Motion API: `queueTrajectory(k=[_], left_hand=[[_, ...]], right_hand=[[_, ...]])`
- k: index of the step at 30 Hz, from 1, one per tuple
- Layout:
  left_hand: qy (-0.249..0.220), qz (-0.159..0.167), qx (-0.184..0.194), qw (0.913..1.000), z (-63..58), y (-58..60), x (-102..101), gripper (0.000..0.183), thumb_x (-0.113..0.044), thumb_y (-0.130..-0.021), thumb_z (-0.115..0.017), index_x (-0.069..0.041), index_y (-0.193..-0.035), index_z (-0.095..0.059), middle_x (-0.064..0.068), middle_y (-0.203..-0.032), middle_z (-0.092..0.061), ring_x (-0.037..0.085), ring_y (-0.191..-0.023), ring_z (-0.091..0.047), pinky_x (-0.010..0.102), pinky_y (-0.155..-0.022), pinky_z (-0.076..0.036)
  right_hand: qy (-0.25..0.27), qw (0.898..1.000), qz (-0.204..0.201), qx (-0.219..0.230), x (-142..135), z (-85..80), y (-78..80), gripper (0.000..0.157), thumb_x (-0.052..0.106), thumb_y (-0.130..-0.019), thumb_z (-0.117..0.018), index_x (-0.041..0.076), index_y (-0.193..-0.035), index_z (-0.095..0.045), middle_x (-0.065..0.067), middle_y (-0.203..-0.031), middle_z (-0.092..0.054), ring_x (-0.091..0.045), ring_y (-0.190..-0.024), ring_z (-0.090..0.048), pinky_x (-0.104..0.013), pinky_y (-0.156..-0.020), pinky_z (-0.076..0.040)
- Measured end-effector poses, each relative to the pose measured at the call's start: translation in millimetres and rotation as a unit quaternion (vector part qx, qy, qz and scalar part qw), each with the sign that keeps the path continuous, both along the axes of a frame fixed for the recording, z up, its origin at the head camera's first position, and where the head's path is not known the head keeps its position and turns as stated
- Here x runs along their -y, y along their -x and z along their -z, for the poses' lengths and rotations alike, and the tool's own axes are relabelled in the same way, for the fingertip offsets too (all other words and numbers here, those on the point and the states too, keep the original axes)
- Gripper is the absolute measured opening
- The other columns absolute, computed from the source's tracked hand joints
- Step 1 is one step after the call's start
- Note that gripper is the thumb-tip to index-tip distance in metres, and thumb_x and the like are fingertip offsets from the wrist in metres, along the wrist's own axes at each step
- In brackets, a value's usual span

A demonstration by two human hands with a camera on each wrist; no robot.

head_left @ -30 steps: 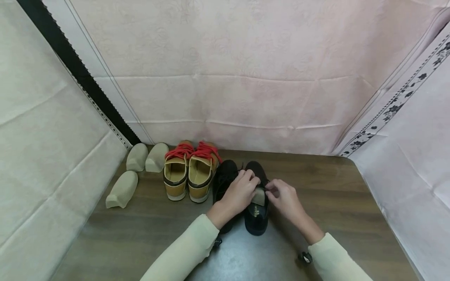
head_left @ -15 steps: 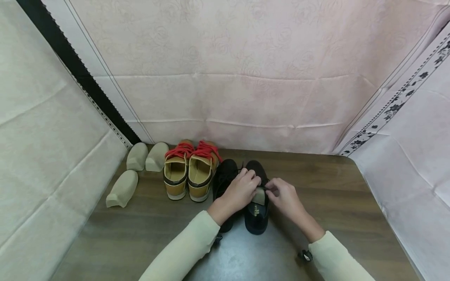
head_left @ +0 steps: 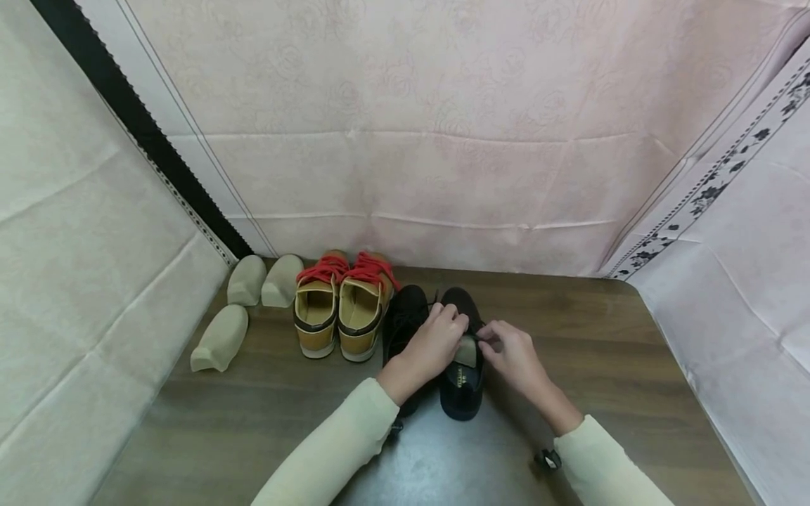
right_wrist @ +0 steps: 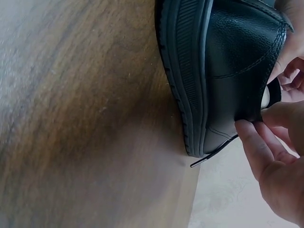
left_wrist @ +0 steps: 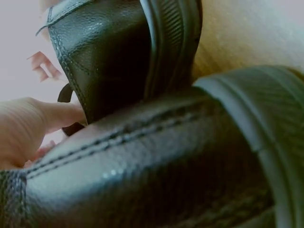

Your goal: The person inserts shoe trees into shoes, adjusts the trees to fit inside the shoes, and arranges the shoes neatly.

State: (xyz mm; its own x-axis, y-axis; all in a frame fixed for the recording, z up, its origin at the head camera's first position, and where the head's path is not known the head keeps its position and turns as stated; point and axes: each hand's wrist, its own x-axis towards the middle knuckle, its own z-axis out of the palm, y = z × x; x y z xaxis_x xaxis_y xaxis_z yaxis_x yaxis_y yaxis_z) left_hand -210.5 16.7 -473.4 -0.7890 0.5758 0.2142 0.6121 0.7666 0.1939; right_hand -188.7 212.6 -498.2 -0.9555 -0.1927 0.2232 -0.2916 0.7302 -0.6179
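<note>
A black leather shoe (head_left: 460, 399), heel towards me, stands on the floor between my hands. My left hand (head_left: 432, 346) bends over its laced part, the thumb at the edge of the opening in the left wrist view; most of its fingertips are hidden. With thumb and fingertips, my right hand (right_wrist: 280, 147) pinches the other edge of the opening. A shoelace end (right_wrist: 202, 160) sticks out below those fingers. Something greyish-beige (head_left: 465, 353) shows in the opening. The second black shoe (head_left: 405, 309) sits just left, partly covered by my left hand and wrist.
Tan shoes with red laces (head_left: 358, 316) stand left of the black pair. Three cream shoe-shaped inserts (head_left: 220, 339) lie at the far left. Pale patterned cloth (head_left: 405, 176) walls the back and both sides of the wood-look floor (head_left: 569, 316).
Hardly anything differs. Both hands stay at the black shoe's opening, with only slight shifts of the fingers; the whole scene sits a little higher in the head view.
</note>
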Motion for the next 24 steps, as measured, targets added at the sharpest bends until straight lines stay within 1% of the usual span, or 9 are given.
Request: queueTrajectory(k=[3, 6, 11, 16, 19, 24], left_hand=[[-0.003, -0.001, 0.006, 1.0, -1.3, -0.7, 1.5, 0.022, -0.023, -0.095, -0.076, -0.016, -0.115, -0.069, 0.003, -0.114, -0.062, 0.018, -0.102, -0.051, 0.018, -0.082, -0.054], [-0.022, -0.001, 0.015, 0.9996, -2.4, -1.4, 4.1, 0.023, -0.022, -0.094, -0.078, -0.017, -0.115, -0.07, 0.002, -0.116, -0.063, 0.017, -0.104, -0.052, 0.02, -0.084, -0.054], [-0.077, 0.004, 0.03, 0.9966, -7.5, -3.2, 12.3, 0.025, -0.022, -0.092, -0.08, -0.015, -0.115, -0.071, 0.002, -0.115, -0.063, 0.016, -0.105, -0.055, 0.024, -0.088, -0.056], [-0.117, 0.002, 0.049, 0.9919, -16.9, -6.6, 22.9, 0.03, -0.022, -0.092, -0.081, -0.013, -0.118, -0.07, 0.002, -0.115, -0.063, 0.017, -0.107, -0.057, 0.026, -0.091, -0.056], [-0.129, 0.002, 0.047, 0.9905, -21.6, -8.2, 28.8, 0.032, -0.022, -0.091, -0.081, -0.013, -0.119, -0.07, 0.003, -0.117, -0.063, 0.016, -0.108, -0.058, 0.028, -0.092, -0.057], [-0.145, 0.008, 0.025, 0.989, -27.0, -9.7, 39.1, 0.032, -0.02, -0.09, -0.082, -0.011, -0.119, -0.069, 0.004, -0.116, -0.064, 0.016, -0.104, -0.062, 0.029, -0.087, -0.058]], right_hand=[[0.003, 1.0, 0.004, 0.015, 1.4, -1.0, 0.0, 0.017, 0.006, -0.091, -0.077, 0.014, -0.106, -0.07, -0.003, -0.104, -0.071, -0.018, -0.094, -0.072, -0.037, -0.083, -0.062], [0.004, 1.0, 0.006, 0.025, 2.1, -1.3, -0.1, 0.018, 0.008, -0.091, -0.078, 0.013, -0.107, -0.07, -0.003, -0.104, -0.07, -0.018, -0.094, -0.071, -0.037, -0.083, -0.062], [0.007, 1.0, 0.003, 0.028, 0.9, -1.5, 0.4, 0.018, 0.008, -0.092, -0.078, 0.014, -0.107, -0.069, -0.002, -0.103, -0.069, -0.017, -0.094, -0.071, -0.037, -0.084, -0.062], [0.01, 1.0, 0.002, 0.028, -0.4, -2.1, 1.1, 0.018, 0.009, -0.092, -0.077, 0.014, -0.108, -0.068, -0.002, -0.103, -0.069, -0.018, -0.094, -0.071, -0.039, -0.084, -0.062], [0.012, 1.0, 0.003, 0.029, -0.4, -2.1, 1.4, 0.018, 0.009, -0.092, -0.077, 0.013, -0.108, -0.068, -0.003, -0.103, -0.068, -0.018, -0.094, -0.07, -0.039, -0.084, -0.062], [0.009, 0.999, 0.012, 0.034, 1.4, -0.2, 1.2, 0.018, 0.009, -0.093, -0.076, 0.013, -0.109, -0.067, -0.003, -0.103, -0.068, -0.018, -0.094, -0.068, -0.039, -0.083, -0.061]])
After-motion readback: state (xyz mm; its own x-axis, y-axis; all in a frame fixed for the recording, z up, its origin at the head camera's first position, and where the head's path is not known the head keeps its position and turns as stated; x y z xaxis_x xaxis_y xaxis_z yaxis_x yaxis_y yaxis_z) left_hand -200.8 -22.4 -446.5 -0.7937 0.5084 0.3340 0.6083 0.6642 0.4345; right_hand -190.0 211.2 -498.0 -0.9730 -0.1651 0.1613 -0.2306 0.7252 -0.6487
